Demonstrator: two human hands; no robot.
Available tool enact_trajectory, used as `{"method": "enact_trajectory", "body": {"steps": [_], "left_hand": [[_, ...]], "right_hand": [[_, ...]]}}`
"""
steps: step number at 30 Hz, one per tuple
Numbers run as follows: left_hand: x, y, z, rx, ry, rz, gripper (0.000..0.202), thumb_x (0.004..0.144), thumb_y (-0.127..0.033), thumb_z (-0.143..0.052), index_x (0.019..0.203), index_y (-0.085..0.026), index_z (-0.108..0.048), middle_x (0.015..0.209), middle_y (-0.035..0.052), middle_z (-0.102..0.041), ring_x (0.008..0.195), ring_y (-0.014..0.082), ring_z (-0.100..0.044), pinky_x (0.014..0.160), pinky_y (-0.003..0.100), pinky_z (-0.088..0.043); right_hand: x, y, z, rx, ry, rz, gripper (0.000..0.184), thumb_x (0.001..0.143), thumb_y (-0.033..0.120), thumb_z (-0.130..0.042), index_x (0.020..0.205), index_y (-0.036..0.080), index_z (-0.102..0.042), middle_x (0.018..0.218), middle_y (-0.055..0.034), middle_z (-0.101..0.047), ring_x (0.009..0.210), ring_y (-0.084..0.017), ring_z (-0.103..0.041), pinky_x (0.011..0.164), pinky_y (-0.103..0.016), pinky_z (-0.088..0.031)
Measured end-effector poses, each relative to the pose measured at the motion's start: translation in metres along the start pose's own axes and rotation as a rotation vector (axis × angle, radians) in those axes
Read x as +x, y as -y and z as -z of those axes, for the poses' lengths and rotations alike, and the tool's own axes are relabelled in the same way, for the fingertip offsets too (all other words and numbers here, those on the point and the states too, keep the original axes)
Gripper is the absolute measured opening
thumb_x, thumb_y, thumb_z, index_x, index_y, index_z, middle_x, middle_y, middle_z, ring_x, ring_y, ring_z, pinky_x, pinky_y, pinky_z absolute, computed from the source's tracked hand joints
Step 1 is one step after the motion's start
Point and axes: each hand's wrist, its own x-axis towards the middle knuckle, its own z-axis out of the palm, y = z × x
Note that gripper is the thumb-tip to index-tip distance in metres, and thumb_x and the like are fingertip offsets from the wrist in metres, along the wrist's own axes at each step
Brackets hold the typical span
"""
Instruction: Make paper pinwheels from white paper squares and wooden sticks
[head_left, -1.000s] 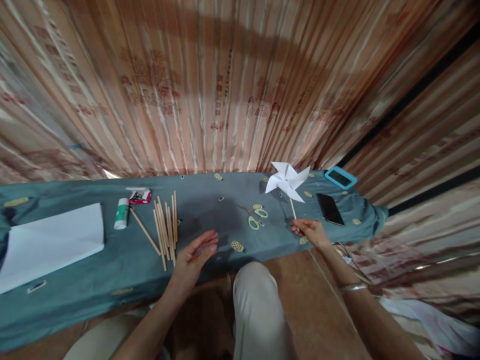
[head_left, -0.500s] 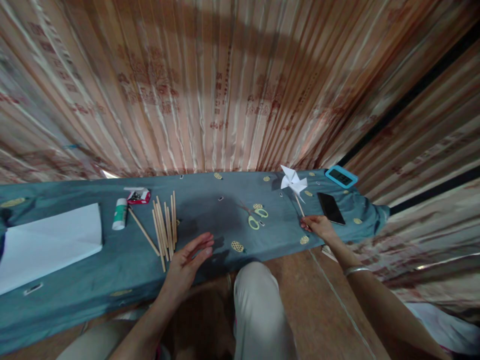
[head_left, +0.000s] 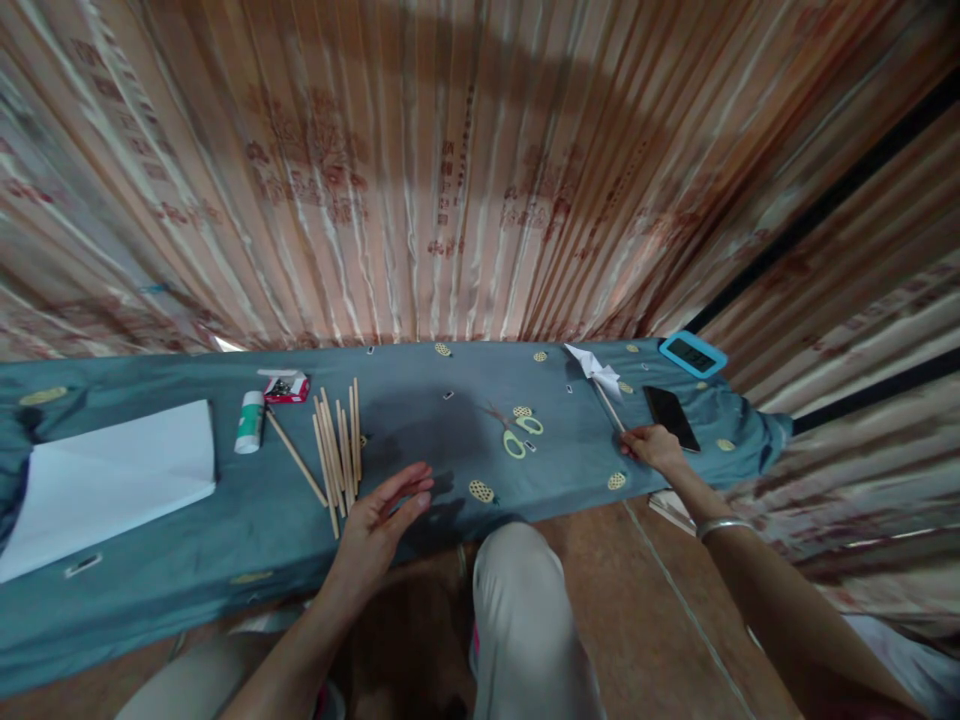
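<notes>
A white paper pinwheel (head_left: 596, 372) on a thin wooden stick is at the right of the table, its blades tipped low near the cloth. My right hand (head_left: 651, 446) pinches the lower end of that stick. Over the front edge, my left hand (head_left: 390, 505) is held with fingers stretched and thumb apart, nothing in it. Close to its left lie several wooden sticks (head_left: 341, 450) in a loose bundle. Scissors (head_left: 515, 437) with pale green handles rest between my two hands, blades pointing away.
Left on the blue patterned cloth (head_left: 420, 430) are white paper sheets (head_left: 124, 480), a glue stick (head_left: 250, 422), a single wooden stick (head_left: 296, 455) and a small red box (head_left: 286, 387) of metal bits. A phone (head_left: 671, 418) and a blue-framed digital clock (head_left: 693, 354) lie far right. A curtain (head_left: 420, 200) hangs behind.
My right hand has tilted the pinwheel down toward the cloth, so its blades now show edge-on. My left hand keeps nearly the same pose. The view has shifted slightly.
</notes>
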Motion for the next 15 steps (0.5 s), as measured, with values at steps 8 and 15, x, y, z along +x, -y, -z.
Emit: {"method": "enact_trajectory", "body": {"steps": [8, 15], "left_hand": [[0.0, 0.0, 0.0, 0.024, -0.002, -0.01, 0.059, 0.052, -0.053, -0.084, 0.098, -0.018, -0.074, 0.11, 0.0119, -0.074, 0.105, 0.03, -0.068, 0.095, 0.043, -0.052], [-0.001, -0.001, 0.0, 0.021, 0.002, -0.003, 0.055, 0.054, -0.049, -0.084, 0.099, -0.019, -0.074, 0.11, 0.0104, -0.074, 0.106, 0.0286, -0.068, 0.097, 0.042, -0.051]], "right_hand": [[0.006, 0.0, 0.0, -0.171, -0.006, -0.052, 0.025, 0.089, 0.033, -0.06, 0.074, 0.017, -0.071, 0.074, -0.0059, -0.071, 0.078, -0.019, -0.069, 0.068, -0.028, -0.05], [0.012, -0.005, 0.003, -0.259, 0.026, -0.109, 0.027, 0.094, 0.038, -0.057, 0.106, 0.014, -0.064, 0.105, -0.0066, -0.067, 0.092, -0.018, -0.065, 0.082, -0.038, -0.055]]}}
